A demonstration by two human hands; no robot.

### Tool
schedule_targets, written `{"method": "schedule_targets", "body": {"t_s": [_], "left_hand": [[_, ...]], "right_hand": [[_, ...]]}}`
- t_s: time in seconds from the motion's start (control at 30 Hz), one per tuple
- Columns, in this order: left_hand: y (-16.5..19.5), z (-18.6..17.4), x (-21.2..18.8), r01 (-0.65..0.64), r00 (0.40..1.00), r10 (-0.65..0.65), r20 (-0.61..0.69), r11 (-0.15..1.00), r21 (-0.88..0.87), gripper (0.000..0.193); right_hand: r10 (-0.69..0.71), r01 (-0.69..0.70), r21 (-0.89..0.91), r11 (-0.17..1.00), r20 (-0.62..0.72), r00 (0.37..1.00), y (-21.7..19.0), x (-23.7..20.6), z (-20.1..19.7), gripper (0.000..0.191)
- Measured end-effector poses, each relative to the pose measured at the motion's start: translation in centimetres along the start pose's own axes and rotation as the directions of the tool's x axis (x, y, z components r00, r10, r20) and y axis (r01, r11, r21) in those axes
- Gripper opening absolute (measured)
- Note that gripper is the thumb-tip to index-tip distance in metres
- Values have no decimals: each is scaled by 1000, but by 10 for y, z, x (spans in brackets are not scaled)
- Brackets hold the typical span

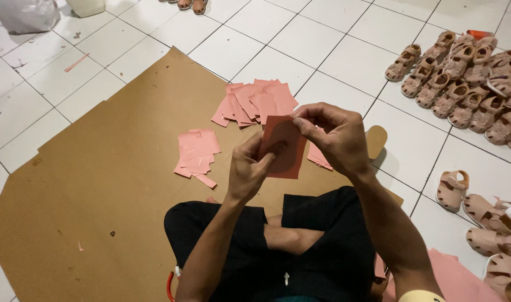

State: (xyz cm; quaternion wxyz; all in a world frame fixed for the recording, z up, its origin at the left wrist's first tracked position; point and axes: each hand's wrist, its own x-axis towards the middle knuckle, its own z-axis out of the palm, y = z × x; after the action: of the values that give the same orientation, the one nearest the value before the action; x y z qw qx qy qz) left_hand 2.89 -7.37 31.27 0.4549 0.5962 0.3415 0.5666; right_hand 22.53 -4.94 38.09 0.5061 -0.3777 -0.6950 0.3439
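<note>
floor: white tiles | cardboard sheet | pink cut pieces | small sandals, perhaps children's

Left hand, right hand pinching

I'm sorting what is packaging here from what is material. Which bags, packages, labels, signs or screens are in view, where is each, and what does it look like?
Plastic bag: top left corner on the tiled floor, whitish, crumpled, cut off by the frame.
Container: top edge, right of the bag, cream, only its bottom shows.
No labels, signs or screens show; the pink sheet in both hands is plain.
</note>
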Motion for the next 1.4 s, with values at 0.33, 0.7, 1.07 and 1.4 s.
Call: {"method": "schedule_targets", "body": {"t_s": [0.33,0.7,1.07,1.4], "left_hand": [[14,-1,3,11,998,-12,64,1000,8,34],[-27,-10,13,-9,898,-84,-432,978,-208,30],[-50,0,-24,-43,985,-99,-142,653,-756,33],[-28,13,-13,30,944,-131,-303,949,-315,16]], "right_hand": [[-3,0,79,997,34,999,12,1,-1,21],[-197,170,-102,980,-402,894,53,-7,6,48],[-32,32,-1,1000,-39,999,45,20,-23,37],[-529,473,-418,776,-22,848,2,28,-11,24]]}}
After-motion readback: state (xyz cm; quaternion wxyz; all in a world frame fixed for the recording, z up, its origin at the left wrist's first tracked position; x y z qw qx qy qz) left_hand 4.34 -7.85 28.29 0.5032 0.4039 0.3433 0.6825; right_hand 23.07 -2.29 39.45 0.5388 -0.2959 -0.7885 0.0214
